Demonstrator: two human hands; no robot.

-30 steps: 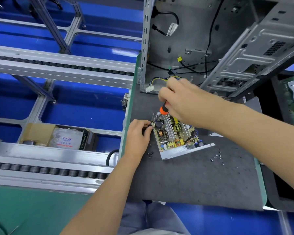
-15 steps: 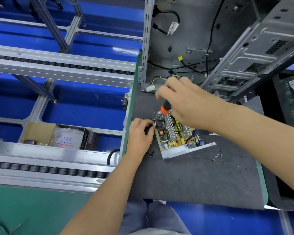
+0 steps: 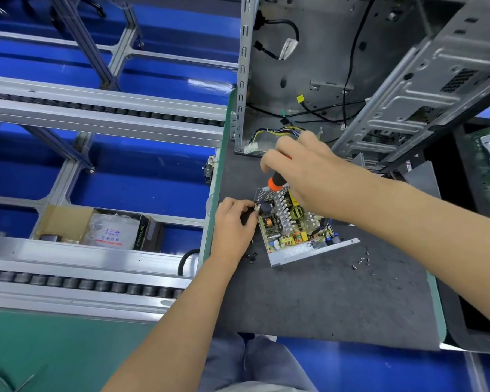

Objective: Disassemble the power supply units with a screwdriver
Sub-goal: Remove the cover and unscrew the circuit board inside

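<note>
An open power supply unit (image 3: 294,233) lies on the dark grey mat (image 3: 323,301), its circuit board with heatsink fins and coils exposed in a silver metal tray. My right hand (image 3: 309,171) grips a screwdriver with a black and orange handle (image 3: 276,182), held upright over the unit's far left corner; its tip is hidden. My left hand (image 3: 232,224) holds the unit's left edge, fingers curled against it and pinching something small and dark there.
Loose screws lie on the mat beside the unit at the left (image 3: 252,256) and at the right (image 3: 362,261). An opened computer case (image 3: 379,80) with cables stands behind. Roller conveyor rails (image 3: 96,114) run at the left, with a cardboard box (image 3: 96,227) below.
My right hand with the screwdriver has shifted slightly up and away from me. My left hand's fingers have curled tighter against the unit's left edge.
</note>
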